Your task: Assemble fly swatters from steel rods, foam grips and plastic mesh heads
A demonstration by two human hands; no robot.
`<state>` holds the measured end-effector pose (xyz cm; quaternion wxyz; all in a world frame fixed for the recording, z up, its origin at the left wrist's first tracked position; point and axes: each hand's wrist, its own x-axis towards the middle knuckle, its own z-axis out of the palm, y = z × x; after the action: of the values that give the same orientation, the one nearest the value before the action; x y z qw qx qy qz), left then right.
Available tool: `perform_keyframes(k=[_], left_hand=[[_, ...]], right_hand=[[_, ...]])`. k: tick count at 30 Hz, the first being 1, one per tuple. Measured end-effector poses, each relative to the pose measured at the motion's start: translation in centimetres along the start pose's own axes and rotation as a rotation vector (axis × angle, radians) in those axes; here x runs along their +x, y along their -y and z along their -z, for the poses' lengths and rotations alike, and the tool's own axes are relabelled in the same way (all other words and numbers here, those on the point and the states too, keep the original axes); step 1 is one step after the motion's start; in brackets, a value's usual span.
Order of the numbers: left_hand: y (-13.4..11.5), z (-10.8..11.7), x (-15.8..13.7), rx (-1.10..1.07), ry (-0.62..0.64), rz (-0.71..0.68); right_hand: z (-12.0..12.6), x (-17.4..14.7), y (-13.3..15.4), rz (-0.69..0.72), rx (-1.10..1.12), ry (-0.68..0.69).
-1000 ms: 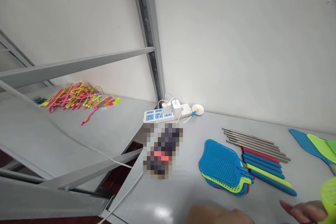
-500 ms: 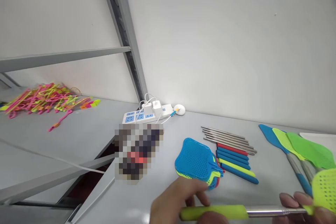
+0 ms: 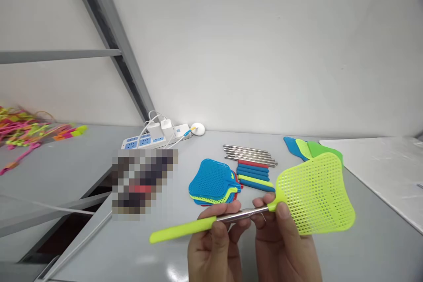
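Observation:
Both hands hold one yellow-green fly swatter (image 3: pixel 317 191) above the table. My left hand (image 3: pixel 214 238) is closed where its yellow grip meets the metal rod. My right hand (image 3: pixel 280 233) pinches the neck where the rod enters the mesh head. Behind the hands lies a stack of loose swatter heads (image 3: pixel 213 179), blue on top with yellow and red beneath. Beside it are several foam-like grips (image 3: pixel 253 171) in blue, red and yellow, and a row of metal rods (image 3: pixel 249 154). Blue, yellow and green swatters (image 3: pixel 322 150) lie at the back right, partly hidden by the held head.
A power strip (image 3: pixel 145 141) with plugged white adapters and a white round device (image 3: pixel 198 129) sit by the wall. A pixelated object (image 3: pixel 142 185) lies to the left. Pink and yellow strips (image 3: pixel 20 128) are heaped beyond a metal frame post (image 3: pixel 115 39). A white sheet (image 3: pixel 380 163) lies right.
The fly swatter has come up and fully into view, its head end now tilted upward. My left hand has shifted along from the grip toward the rod. The camera view has swung right.

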<state>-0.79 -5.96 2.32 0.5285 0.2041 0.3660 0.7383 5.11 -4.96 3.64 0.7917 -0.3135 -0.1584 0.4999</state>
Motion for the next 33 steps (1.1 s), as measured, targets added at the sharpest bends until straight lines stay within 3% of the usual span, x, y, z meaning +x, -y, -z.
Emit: perform_keyframes(k=[5,11,17,24,28,33], left_hand=[[-0.6,0.3,0.6,-0.11,0.019,-0.066],[-1.6,0.3,0.3,-0.145,0.152,-0.129],[-2.7,0.6,-0.2,-0.091,0.29,-0.189],[-2.5,-1.7,-2.3,-0.161,0.172,-0.04],[-2.5,-2.4,-2.5,-0.144,0.186,0.002],[-2.7,-1.6,-0.8,0.017,0.18,0.074]], right_hand=[[-0.5,-1.1,1.3,-0.001,0.012,0.011],[-1.1,-2.4,2.5,-0.022,0.06,0.094],[-0.8,-3.1,1.6,-0.08,0.081,0.107],[-0.6,-3.9,2.0,-0.069,0.076,0.104],[-0.5,-3.7,2.1,0.026,0.012,0.097],[0.3,-1.5,1.4,0.187,-0.221,0.12]])
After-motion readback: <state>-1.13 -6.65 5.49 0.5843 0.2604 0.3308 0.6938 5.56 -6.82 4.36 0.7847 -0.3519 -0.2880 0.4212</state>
